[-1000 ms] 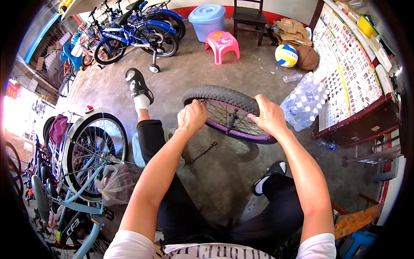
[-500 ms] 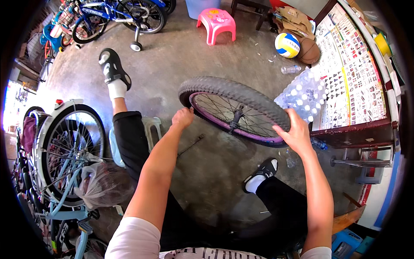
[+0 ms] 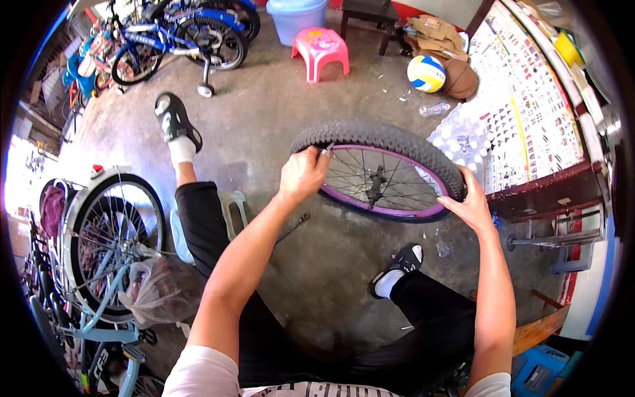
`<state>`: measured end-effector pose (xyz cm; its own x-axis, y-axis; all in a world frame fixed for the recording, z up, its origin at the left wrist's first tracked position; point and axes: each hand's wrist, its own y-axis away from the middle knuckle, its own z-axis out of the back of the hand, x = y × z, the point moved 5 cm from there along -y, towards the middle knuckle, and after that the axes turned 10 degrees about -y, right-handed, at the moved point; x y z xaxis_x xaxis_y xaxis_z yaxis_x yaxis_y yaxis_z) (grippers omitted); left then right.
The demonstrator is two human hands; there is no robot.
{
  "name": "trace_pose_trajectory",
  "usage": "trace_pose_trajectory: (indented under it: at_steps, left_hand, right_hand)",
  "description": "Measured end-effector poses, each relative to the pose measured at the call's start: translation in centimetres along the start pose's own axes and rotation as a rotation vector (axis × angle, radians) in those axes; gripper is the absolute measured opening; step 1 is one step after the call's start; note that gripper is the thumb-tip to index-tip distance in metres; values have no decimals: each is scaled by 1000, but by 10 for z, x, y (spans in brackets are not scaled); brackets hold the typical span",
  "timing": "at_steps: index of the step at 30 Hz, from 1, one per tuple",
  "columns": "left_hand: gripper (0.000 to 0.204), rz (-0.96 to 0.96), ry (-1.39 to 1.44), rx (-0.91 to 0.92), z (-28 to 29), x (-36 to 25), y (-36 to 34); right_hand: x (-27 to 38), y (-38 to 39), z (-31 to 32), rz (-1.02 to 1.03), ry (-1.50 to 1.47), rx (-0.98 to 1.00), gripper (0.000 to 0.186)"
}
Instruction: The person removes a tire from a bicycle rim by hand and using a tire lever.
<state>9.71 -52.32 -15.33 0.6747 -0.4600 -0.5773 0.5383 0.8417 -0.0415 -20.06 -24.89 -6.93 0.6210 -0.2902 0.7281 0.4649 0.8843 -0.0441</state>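
A bicycle wheel [image 3: 413,213] with a knobby black tire, purple rim and dark hub is held tilted in the air before me. My left hand [image 3: 304,173] is closed at the wheel's left edge. A thin silvery piece [image 3: 327,149] sticks out past its fingertips against the rim; its kind cannot be made out. My right hand [image 3: 471,202] grips the right side of the tire, thumb on the near side by the rim and fingers over the outer tread. On the floor below lies a thin metal rod [image 3: 291,228], partly behind my left forearm.
Left stand a white-fendered bicycle wheel [image 3: 159,218], a light blue frame and a plastic bag [image 3: 162,291]. Blue bicycles [image 3: 165,40], a pink stool [image 3: 321,49] and a blue bucket are at the back. A volleyball [image 3: 426,73], basketball [image 3: 460,79], wrapped bottles [image 3: 463,135] and cabinet [image 3: 539,182] stand right.
The wheel has shifted slightly right and turned in my hands. My left hand has moved up and right onto the rim, where a silvery piece now shows. The right hand keeps its grip.
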Motion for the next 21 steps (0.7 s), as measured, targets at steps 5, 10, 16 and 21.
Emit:
trace_pose_trajectory:
  at_steps: [5,10,16,21]
  left_hand:
    - [51,-19,-51,134,26,-90,34]
    - [46,24,-28,86,3,-102,48]
    - [37,-12,-127,69,7,-74,46]
    - [44,61,-188,42,26,-54,33]
  right_hand:
    - [48,-15,-12,212,61,20,79]
    - [77,-16,-62,320,190,100,73]
    - [80,-29,-117,214,210,84,69]
    - [74,-44,-123,217,237,104,63]
